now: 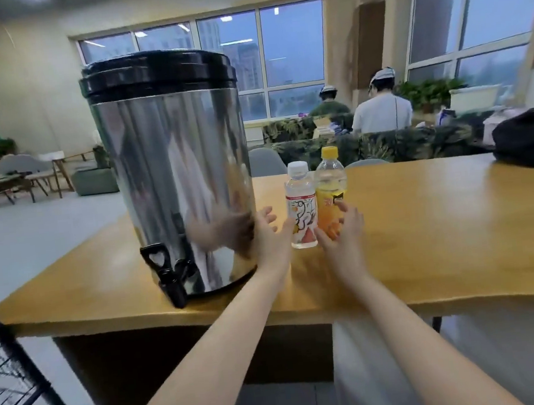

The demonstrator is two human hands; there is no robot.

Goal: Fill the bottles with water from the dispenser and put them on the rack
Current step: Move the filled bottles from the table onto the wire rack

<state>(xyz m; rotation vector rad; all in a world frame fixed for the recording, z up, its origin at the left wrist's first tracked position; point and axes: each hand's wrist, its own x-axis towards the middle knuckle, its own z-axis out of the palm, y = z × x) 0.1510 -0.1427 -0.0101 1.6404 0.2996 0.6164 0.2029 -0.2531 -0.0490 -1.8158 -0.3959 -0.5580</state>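
On the wooden surface (440, 218) ahead of me, two small bottles stand upright side by side, just right of the dispenser (171, 166). Both are capped: the white-capped bottle (302, 212) is nearer me, and the yellow-capped bottle (330, 183) sits just behind and to its right. I cannot tell from my feed whether the two touch, nor how full either is.

Both my arms reach forward. My left hand (270, 234) hovers between the dispenser's lower wall and the white-capped bottle, fingers spread and the grip released; its thumb lies right at the bottle's left side, though I cannot tell whether it makes contact. My right hand (343, 231) is in front of the yellow-capped bottle's orange label, fingers straight and slack - grip released too, closed round nothing.

The dispenser is a tall polished drum with a black lid (157, 71), and its black tap (168, 274) juts over the near edge of the surface. A black wire rack (13, 390) shows at the lower left, below that edge. Far right on the surface lies a dark bag (530, 137) - and beyond it two people (380, 109) sit with their backs to me near the windows.
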